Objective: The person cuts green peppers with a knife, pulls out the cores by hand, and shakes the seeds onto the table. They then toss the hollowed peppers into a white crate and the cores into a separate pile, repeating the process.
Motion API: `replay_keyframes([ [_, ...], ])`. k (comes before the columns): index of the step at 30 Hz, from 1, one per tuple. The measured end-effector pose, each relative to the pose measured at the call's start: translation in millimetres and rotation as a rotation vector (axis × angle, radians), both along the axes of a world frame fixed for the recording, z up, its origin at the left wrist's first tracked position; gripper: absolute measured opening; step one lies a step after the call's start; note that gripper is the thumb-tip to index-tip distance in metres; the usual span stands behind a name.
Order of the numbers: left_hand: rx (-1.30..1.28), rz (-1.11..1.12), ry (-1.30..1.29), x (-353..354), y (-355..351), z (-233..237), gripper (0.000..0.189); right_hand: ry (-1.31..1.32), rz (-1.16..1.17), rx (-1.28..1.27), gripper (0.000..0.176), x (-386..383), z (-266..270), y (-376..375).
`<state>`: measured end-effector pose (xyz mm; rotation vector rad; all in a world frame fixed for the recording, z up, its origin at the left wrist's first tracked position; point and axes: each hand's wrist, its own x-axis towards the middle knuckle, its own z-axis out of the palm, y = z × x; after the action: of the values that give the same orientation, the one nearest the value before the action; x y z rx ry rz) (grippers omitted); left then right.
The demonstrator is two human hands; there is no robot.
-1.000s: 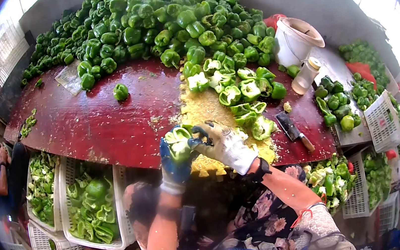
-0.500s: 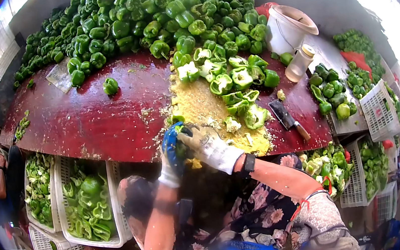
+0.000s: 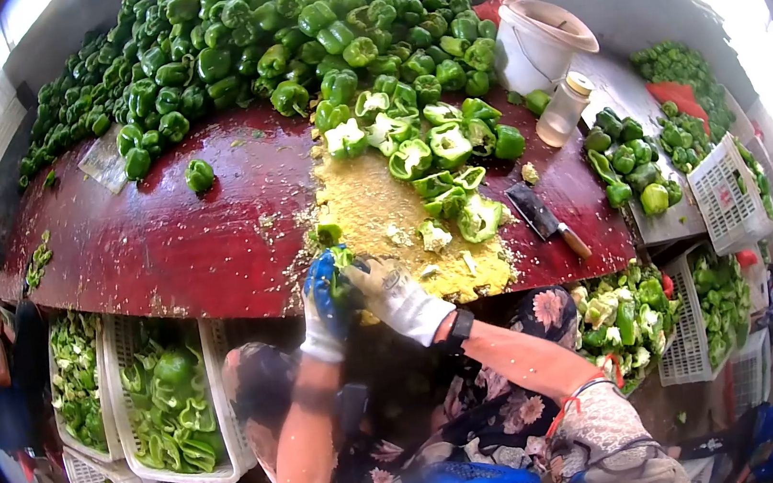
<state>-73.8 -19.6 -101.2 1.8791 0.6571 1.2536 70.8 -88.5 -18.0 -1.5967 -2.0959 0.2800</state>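
Observation:
My left hand, in a blue-and-white glove, is closed around a green bell pepper at the table's near edge. My right hand, in a white glove, has its fingers curled against the same pepper from the right. The gloves cover much of the pepper. Beneath and beyond the hands lies a yellow board strewn with seeds. Cut pepper halves with pale insides lie on and around it. A cleaver with a wooden handle rests to the right.
A large heap of whole peppers covers the back of the red table. A white bucket and a jar stand at the right. Crates with cut peppers flank my knees. Another person's arm shows at far left.
The camera view has shifted slightly, so the table appears a little further left and up. Both hands remain together on the pepper, with the right-hand fingers slightly repositioned.

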Motion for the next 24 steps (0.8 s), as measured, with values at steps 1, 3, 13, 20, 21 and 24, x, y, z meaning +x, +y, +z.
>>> replay_keyframes([
  [1, -0.375, -0.074, -0.299, 8, 5, -20, 0.042, 0.04, -0.041, 0.089, 0.045, -1, -7, 1],
  [3, -0.752, -0.155, -0.591, 15, 5, -11, 0.039, 0.084, -0.107, 0.158, 0.046, -4, -10, 0],
  [13, -1.22, -0.293, -1.011, 16, -16, 56, 0.054, -0.197, -0.51, -0.173, 0.052, 41, 71, 7],
  [20, -1.021, -0.224, -0.77, 24, -24, 60, 0.045, 0.203, -0.304, -0.115, 0.058, 5, 35, -8],
  [21, -0.562, 0.02, -0.378, 28, -37, 77, 0.045, 0.489, -0.302, -0.103, 0.052, 11, 37, -6],
  [24, -0.815, -0.127, -0.608, 6, -23, 60, 0.045, 1.165, -0.207, 0.008, 0.04, 27, 24, 15],
])
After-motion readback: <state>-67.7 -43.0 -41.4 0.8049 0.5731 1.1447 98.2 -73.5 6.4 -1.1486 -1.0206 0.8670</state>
